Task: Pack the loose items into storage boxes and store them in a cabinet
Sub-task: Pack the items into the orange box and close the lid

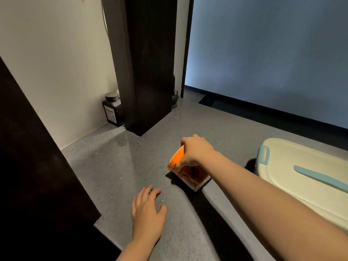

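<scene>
The right hand (195, 150) has its grip clamped over the top of a clear jar (190, 175), fingers curled round its orange lid (177, 155). The jar tilts on the grey tabletop (116, 166) with reddish-brown contents inside; what they are cannot be told. The left hand (146, 210) lies flat nearby, fingers straight, holding nothing. To the right sits a cream storage box (301, 178) with a blue latch (263, 154). Against the far wall stands a dark bottle (112, 110); its label is unreadable.
</scene>
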Motion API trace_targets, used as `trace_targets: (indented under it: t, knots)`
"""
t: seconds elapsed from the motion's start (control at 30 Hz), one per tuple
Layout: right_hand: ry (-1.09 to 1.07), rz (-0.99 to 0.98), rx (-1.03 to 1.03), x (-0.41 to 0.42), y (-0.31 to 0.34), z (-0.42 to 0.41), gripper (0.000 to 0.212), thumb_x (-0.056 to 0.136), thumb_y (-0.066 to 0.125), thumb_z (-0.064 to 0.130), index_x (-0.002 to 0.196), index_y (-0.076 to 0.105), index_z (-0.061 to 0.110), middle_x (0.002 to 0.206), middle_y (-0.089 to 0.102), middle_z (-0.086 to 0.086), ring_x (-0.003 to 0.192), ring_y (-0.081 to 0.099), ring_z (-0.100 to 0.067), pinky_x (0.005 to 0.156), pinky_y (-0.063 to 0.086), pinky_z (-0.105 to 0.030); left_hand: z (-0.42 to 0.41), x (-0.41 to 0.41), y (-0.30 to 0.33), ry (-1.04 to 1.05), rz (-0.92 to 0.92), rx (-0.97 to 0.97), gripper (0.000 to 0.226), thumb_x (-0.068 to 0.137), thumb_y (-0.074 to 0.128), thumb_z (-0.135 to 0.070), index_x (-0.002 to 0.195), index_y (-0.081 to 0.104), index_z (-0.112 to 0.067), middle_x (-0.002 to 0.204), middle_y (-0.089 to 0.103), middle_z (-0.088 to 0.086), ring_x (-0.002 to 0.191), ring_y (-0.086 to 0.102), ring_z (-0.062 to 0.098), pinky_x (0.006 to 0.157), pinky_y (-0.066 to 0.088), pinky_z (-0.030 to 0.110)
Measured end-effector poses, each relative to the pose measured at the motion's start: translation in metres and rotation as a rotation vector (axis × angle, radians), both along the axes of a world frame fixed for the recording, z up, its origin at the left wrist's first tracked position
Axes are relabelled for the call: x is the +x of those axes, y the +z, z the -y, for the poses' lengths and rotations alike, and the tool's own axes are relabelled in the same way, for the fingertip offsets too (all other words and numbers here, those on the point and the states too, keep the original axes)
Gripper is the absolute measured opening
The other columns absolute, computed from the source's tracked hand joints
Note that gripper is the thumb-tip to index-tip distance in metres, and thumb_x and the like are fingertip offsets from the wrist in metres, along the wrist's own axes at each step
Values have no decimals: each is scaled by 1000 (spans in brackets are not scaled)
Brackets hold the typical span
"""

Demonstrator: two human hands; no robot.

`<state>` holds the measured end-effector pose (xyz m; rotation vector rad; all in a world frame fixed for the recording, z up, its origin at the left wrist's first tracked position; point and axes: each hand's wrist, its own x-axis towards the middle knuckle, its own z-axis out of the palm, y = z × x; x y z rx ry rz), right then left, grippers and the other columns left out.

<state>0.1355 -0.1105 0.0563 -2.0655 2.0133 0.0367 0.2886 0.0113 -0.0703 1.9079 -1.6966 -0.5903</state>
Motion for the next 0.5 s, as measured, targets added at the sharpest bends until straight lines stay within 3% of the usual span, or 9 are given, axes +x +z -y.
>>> trace_targets:
  t: [0.1, 0.17, 0.23, 0.33, 0.43, 0.5]
  knots:
    - [-13, 228, -276, -31, -13, -39, 67, 48, 81, 58, 102, 57, 28, 116, 47, 1, 113, 46, -24, 85, 44, -34, 3, -1, 1, -18, -49, -22, 40, 89, 55, -31, 128, 47, -35, 148, 33, -12, 139, 23, 11, 117, 10, 34]
    - [-74, 505, -452, -51, -29, -78, 60, 46, 83, 51, 94, 54, 28, 126, 44, 5, 122, 43, -17, 94, 40, -29, 7, -2, 3, -26, -97, -41, 39, 89, 56, -28, 128, 49, -33, 146, 36, -11, 136, 28, 12, 116, 14, 35]
    - [-160, 616, -540, -62, -46, -112, 63, 45, 87, 44, 91, 48, 27, 138, 39, 2, 134, 35, -13, 102, 33, -25, 11, -3, 5, -45, -118, -58, 40, 89, 57, -26, 127, 50, -31, 146, 38, -10, 135, 28, 13, 114, 14, 34]
    - [-302, 556, -460, -66, -54, -133, 83, 38, 85, 57, 101, 39, 28, 144, 31, -2, 141, 25, -18, 109, 34, -35, 18, -11, 6, -90, -118, -59, 39, 89, 57, -24, 127, 50, -30, 145, 39, -8, 136, 28, 14, 113, 14, 33]
    - [-313, 434, -240, -70, -36, -123, 127, 32, 79, 73, 140, 22, 36, 155, 16, -9, 147, 5, -24, 117, 23, -48, 24, -20, 8, -142, -123, -55, 40, 88, 57, -24, 127, 51, -30, 145, 39, -9, 136, 29, 14, 113, 15, 33]
    - [-305, 333, -150, -70, -26, -110, 136, 34, 77, 76, 146, 8, 43, 160, 1, -11, 148, -6, -27, 116, 18, -57, 28, -25, 9, -177, -141, -62, 40, 88, 58, -24, 127, 52, -31, 145, 39, -9, 135, 30, 13, 113, 16, 34]
